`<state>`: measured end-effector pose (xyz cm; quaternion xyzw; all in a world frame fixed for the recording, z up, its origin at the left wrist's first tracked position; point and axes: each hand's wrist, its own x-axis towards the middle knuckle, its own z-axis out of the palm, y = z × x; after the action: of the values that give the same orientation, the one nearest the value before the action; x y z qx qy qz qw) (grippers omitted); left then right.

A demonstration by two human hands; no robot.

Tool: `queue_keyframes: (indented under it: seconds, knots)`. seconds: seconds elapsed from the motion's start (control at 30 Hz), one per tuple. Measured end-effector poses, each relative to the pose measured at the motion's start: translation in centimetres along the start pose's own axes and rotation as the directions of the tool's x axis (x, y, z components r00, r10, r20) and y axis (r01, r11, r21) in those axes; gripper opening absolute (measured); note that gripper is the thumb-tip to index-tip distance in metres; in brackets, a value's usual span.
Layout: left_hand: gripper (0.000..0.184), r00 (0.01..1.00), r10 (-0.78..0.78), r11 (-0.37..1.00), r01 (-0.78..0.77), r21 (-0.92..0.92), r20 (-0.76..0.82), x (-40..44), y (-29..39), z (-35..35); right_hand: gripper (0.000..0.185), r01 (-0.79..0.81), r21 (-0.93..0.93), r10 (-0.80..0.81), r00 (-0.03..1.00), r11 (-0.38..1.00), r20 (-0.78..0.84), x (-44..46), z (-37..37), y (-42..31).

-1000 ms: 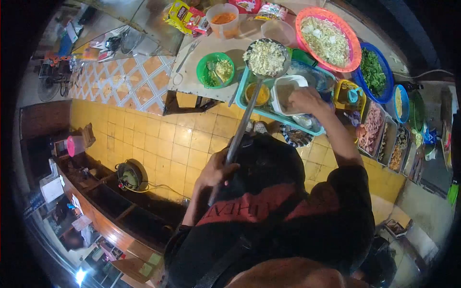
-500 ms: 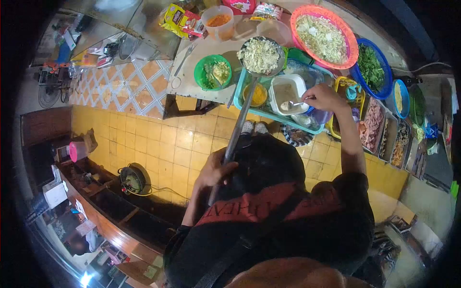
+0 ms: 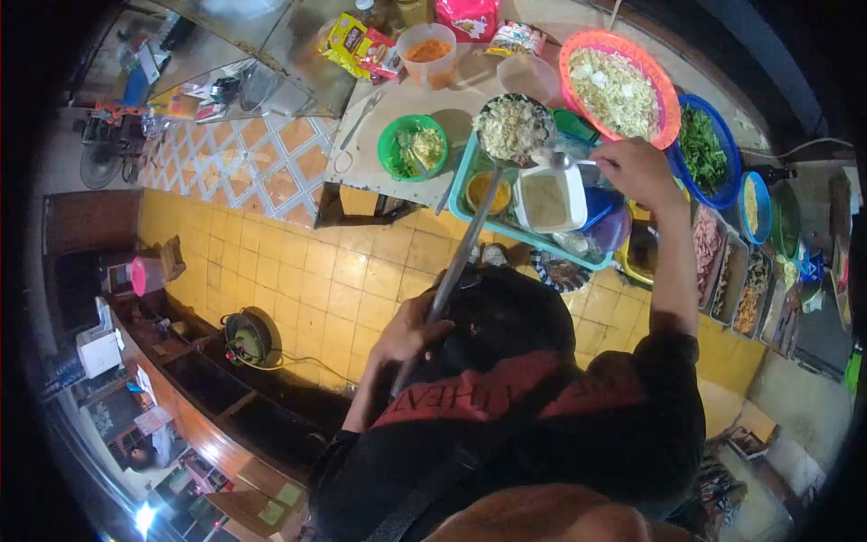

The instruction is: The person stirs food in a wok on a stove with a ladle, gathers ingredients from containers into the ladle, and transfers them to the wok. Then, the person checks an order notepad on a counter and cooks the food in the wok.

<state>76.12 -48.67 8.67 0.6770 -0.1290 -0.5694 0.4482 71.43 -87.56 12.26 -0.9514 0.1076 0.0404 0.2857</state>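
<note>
My left hand [image 3: 411,332] is wrapped round the long metal handle of a big ladle [image 3: 474,230]. Its bowl is heaped with a pale chopped food mix [image 3: 515,128] and hangs over the far edge of a turquoise tray [image 3: 462,194]. My right hand [image 3: 639,173] pinches a small spoon [image 3: 564,162], whose head is at the near right rim of the ladle's bowl. Below the spoon, a white square tub [image 3: 549,200] of greyish seasoning sits in the tray, beside a cup of yellow-orange content [image 3: 488,193].
A green bowl [image 3: 393,149] stands left of the tray. Behind are a clear orange-filled container [image 3: 427,56] and yellow packets [image 3: 348,43]. To the right are a coral basket of shredded cabbage [image 3: 666,117], a blue basket of greens [image 3: 731,172] and trays of ingredients [image 3: 751,285].
My right hand has lifted the spoon from the white tub and brought it up to the ladle's rim. The left hand still grips the handle. The whole view has shifted slightly.
</note>
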Motion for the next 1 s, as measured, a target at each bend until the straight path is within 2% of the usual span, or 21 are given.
queue_keyframes:
  seconds: [0.03,0.07,0.1,0.17,0.23,0.27,0.33,0.37,0.47,0.53,0.57,0.63,0.67,0.73,0.87,0.93,1.0]
  knots:
    - [0.032,1.000,0.011,1.000,-0.011,0.000,0.010,0.3,-0.7,-0.1,0.014,-0.059,-0.307,0.064,0.998,0.950,0.006,0.3,0.4,-0.8]
    - [0.033,1.000,0.021,1.000,-0.021,0.002,0.021,0.5,-1.1,-0.1,0.014,-0.110,-0.584,0.127,0.992,0.804,-0.011,0.5,0.8,-1.3]
    - [0.033,1.000,0.024,1.000,-0.024,0.002,0.020,0.4,-1.0,-0.1,0.015,-0.080,-0.674,0.135,0.990,0.735,0.030,1.0,2.3,-0.8]
    - [0.036,0.999,0.008,1.000,-0.007,-0.018,0.036,0.4,-0.7,-0.1,0.015,-0.021,-0.665,0.109,0.990,0.747,0.092,1.3,5.5,-0.4]
    - [0.035,0.999,0.025,1.000,-0.024,-0.018,0.031,0.6,-1.0,-0.2,0.015,0.022,-0.497,-0.010,1.000,0.868,0.026,1.7,10.0,1.2]
    - [0.034,0.999,0.040,0.999,-0.039,-0.018,0.028,0.7,-1.1,-0.1,0.015,0.018,-0.494,-0.003,1.000,0.869,0.031,1.9,12.2,2.4]
    - [0.032,0.998,0.050,0.999,-0.050,-0.016,0.025,0.7,-0.6,0.1,0.015,0.176,-0.555,-0.041,0.968,0.813,0.247,2.3,14.8,3.8]
    - [0.030,0.997,0.073,0.997,-0.073,-0.012,0.013,0.7,-0.3,0.2,0.015,0.172,-0.553,-0.037,0.968,0.815,0.247,2.1,15.0,4.1]
    - [0.028,1.000,0.020,1.000,-0.019,-0.018,0.019,0.7,0.0,0.1,0.015,0.184,-0.546,0.005,0.945,0.818,0.326,1.8,13.8,3.5]
    - [0.028,1.000,0.020,1.000,-0.020,-0.011,0.021,0.9,-0.1,0.1,0.015,0.122,-0.384,0.047,0.914,0.915,0.402,1.4,10.7,2.4]
    - [0.028,0.999,0.024,1.000,-0.023,-0.006,0.021,1.0,-0.2,0.1,0.015,0.117,-0.383,0.051,0.914,0.916,0.403,1.0,9.8,2.6]
    - [0.028,1.000,0.018,0.999,-0.017,-0.027,0.016,1.0,-0.1,0.3,0.016,0.105,-0.170,-0.047,0.948,0.980,0.313,0.0,8.2,3.9]
    - [0.027,1.000,0.016,0.999,-0.015,-0.048,0.007,1.0,0.0,0.3,0.016,0.102,-0.170,-0.044,0.949,0.980,0.312,-0.3,7.6,4.2]
    - [0.026,1.000,0.026,0.999,-0.025,-0.039,0.016,1.1,0.5,0.3,0.018,0.044,-0.038,-0.030,0.950,0.998,0.311,-0.9,6.7,4.9]
    - [0.023,0.999,0.028,0.999,-0.027,-0.034,0.025,1.2,0.8,0.3,0.019,0.059,-0.034,-0.048,0.965,0.998,0.256,-1.3,7.0,6.2]
    - [0.024,0.999,0.030,0.999,-0.030,-0.023,0.028,1.3,0.9,0.2,0.019,0.085,-0.117,-0.043,0.946,0.989,0.323,-1.5,6.8,5.8]
    - [0.024,0.999,0.034,0.999,-0.034,-0.017,0.027,1.4,0.9,0.2,0.019,0.063,-0.110,-0.024,0.948,0.992,0.319,-1.7,7.0,6.2]
